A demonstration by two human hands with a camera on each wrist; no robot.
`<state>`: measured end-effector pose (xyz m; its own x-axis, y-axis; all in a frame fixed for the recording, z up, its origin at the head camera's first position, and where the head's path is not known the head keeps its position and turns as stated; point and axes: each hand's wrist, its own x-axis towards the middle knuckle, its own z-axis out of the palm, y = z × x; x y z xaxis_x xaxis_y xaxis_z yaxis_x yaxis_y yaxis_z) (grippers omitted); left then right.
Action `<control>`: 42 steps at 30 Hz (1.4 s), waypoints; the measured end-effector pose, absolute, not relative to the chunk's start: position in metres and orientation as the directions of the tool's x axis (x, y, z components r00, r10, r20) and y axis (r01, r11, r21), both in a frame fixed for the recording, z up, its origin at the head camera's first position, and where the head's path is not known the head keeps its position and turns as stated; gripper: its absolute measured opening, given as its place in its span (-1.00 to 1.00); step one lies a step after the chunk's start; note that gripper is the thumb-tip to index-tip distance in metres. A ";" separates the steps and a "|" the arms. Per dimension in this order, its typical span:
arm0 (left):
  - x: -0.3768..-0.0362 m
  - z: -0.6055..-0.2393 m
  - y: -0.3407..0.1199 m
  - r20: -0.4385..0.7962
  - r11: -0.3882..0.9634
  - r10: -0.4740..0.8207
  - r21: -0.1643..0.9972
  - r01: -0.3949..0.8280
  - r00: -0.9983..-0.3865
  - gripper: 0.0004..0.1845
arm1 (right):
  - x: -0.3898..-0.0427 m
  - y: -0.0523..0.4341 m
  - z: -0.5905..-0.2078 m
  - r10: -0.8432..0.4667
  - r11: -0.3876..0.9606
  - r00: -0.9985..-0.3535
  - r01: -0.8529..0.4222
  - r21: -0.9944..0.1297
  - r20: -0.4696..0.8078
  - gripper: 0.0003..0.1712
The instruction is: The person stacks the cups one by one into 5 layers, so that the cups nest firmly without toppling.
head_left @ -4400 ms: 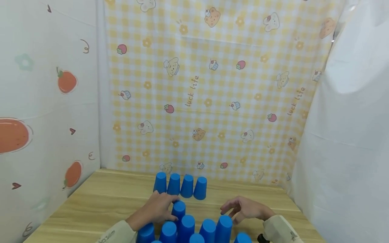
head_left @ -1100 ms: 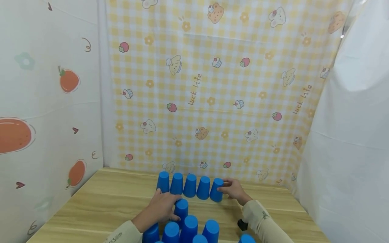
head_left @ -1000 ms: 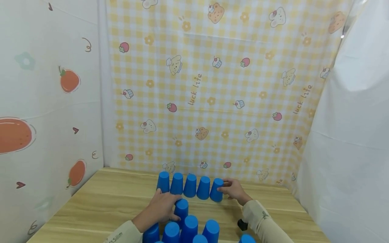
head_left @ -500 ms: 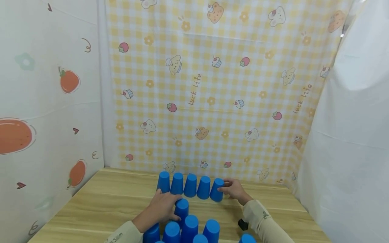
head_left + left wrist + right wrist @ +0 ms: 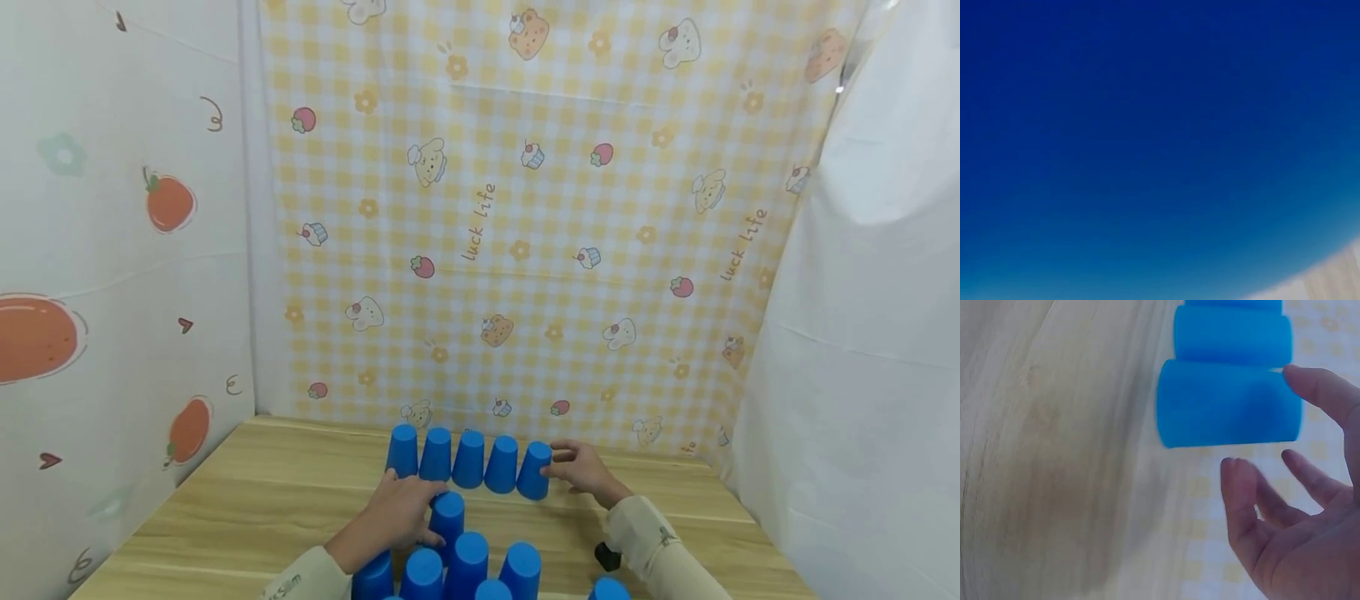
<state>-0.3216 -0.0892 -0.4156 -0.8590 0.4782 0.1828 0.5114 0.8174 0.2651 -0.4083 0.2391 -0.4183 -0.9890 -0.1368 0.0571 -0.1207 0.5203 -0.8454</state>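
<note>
Several blue cups stand upside down in a row at the back of the table, in the head view. The rightmost cup (image 5: 535, 472) has my right hand (image 5: 583, 468) beside it. In the right wrist view, the thumb (image 5: 1313, 387) is right at that cup's narrow end, and the other fingers are spread loosely apart from its side. Nearer the front, my left hand (image 5: 393, 510) holds another upturned blue cup (image 5: 447, 521) between thumb and fingers. A blue cup wall (image 5: 1147, 125) fills almost all of the left wrist view and hides that hand.
Several more upturned blue cups, among them a front cup (image 5: 467, 567), crowd the near edge of the wooden table (image 5: 247, 492). A lone cup (image 5: 609, 590) stands at the front right. Behind is a yellow checked curtain (image 5: 517, 292). A small black object (image 5: 607, 556) is by the right sleeve.
From the front group, my right hand has carried a cup to the row's right end. Its fingers have just loosened and drawn slightly right. My left hand keeps its hold.
</note>
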 end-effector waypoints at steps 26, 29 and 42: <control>-0.325 -0.415 -0.095 0.102 0.775 0.466 0.432 0.461 -0.879 -0.49 | -0.361 0.228 -0.380 -0.519 0.498 -0.855 -0.318 -0.807 0.017 -0.48; -0.327 -0.416 -0.097 0.078 0.743 0.475 0.499 0.447 -0.876 -0.53 | -0.356 0.227 -0.377 -0.564 0.484 -0.826 -0.323 -0.813 -0.007 -0.54; -0.332 -0.414 -0.101 0.123 0.671 0.361 0.654 0.349 -0.924 -0.46 | -0.345 0.225 -0.378 -0.676 0.475 -0.728 -0.308 -0.824 -0.117 -0.57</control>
<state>-0.3322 -0.1012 -0.4142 -0.9245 0.3609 0.1231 0.3490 0.6709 0.6542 -0.3446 0.2255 -0.3782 -0.7277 -0.6759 -0.1169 -0.3084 0.4745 -0.8245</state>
